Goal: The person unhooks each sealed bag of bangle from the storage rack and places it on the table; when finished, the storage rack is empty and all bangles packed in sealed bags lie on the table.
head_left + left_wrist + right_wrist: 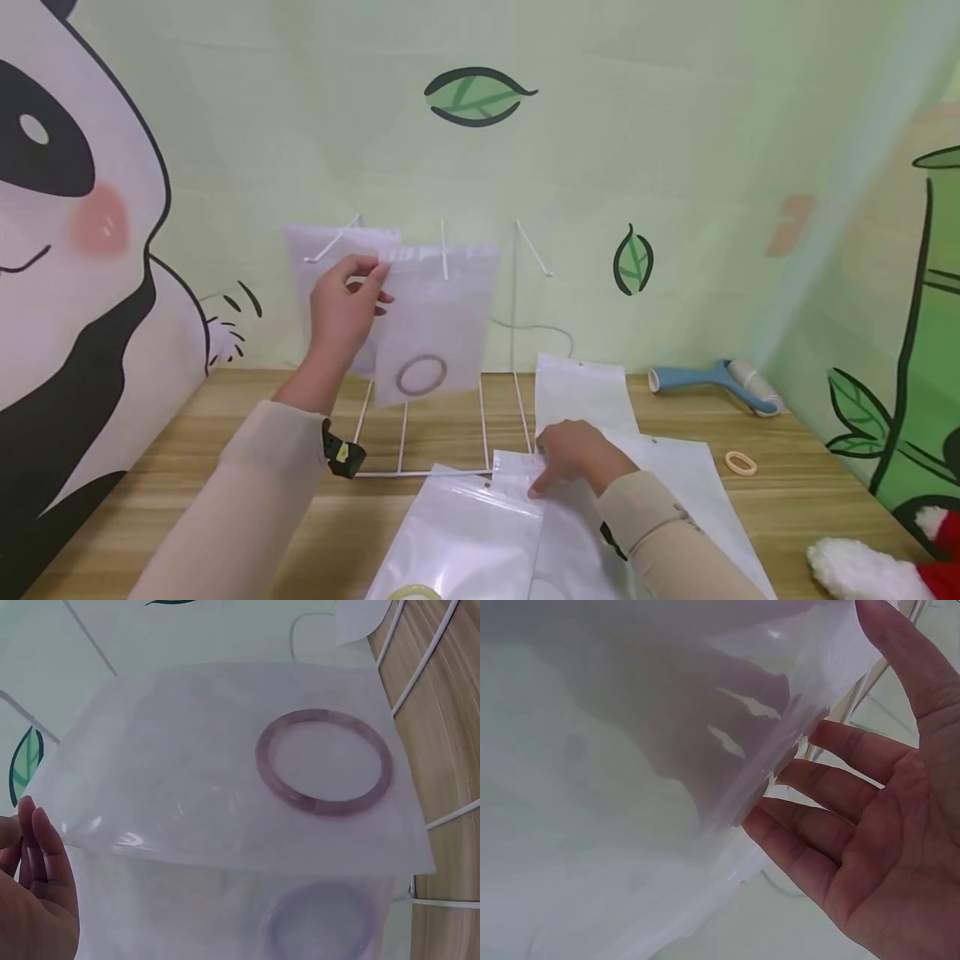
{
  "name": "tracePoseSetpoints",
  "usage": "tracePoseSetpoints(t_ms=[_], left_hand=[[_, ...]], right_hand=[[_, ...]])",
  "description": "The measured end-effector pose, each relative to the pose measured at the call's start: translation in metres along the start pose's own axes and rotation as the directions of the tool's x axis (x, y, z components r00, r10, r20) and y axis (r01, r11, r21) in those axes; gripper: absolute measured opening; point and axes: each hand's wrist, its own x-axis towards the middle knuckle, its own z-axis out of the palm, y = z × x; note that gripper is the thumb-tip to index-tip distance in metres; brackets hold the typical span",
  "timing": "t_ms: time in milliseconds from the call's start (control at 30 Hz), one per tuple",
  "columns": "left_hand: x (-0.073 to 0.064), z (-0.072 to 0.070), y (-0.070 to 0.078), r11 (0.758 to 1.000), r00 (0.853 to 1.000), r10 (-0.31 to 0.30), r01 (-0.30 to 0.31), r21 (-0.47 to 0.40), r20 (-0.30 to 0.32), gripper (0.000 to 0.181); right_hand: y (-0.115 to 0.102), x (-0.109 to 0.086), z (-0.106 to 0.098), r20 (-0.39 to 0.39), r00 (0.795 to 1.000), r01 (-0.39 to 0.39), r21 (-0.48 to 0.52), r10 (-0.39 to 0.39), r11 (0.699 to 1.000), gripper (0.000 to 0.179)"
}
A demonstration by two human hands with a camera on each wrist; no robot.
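Wall panda (131,158) cropped | left hand (345,302) pinching bangle bag (442,321) | right hand (576,454) spread, fingers (793,851) partly behind pouch (652,750)

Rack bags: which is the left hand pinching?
The front bag, at the middle prong, ring showing near its bottom: the left hand pinches its top corner. The other bag is partly behind it, at the left prong.

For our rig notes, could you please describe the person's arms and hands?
The left hand and right hand are bare, the left sleeve and right sleeve beige with cuffs. A black device with a yellowish mark sits at the left cuff; a dark piece shows by the right.
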Motion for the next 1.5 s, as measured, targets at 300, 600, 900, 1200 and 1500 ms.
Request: tracePoseSetpoints(t_ms=[300,600,900,1200,1500], left_hand=[[-0.019,-0.016,0.009,0.998,0.999,-0.021,0.023,-0.062,0.033,0.033],[-0.034,-0.025,0.017,0.992,0.996,-0.034,0.044,-0.121,0.084,0.034],[-0.050,-0.038,0.025,0.983,0.994,-0.040,0.057,-0.174,0.100,0.030],[-0.069,-0.068,0.021,0.983,0.992,-0.043,0.063,-0.171,0.119,0.026],[-0.096,-0.114,0.005,0.984,0.981,-0.078,0.105,-0.147,0.178,0.013]], right_hand=[[-0.002,-0.001,-0.001,0.006,1.000,0.004,0.007,-0.004,1.000,0.058],[0.002,-0.001,0.000,-0.001,1.000,0.013,0.054,-0.013,0.998,0.078],[0.002,0.000,-0.001,0.019,0.999,0.035,0.092,-0.037,0.995,0.078],[-0.001,0.000,-0.001,0.023,0.998,0.051,0.071,-0.053,0.996,0.078],[-0.002,-0.001,-0.003,0.002,0.997,0.077,0.061,-0.077,0.995,0.077]])
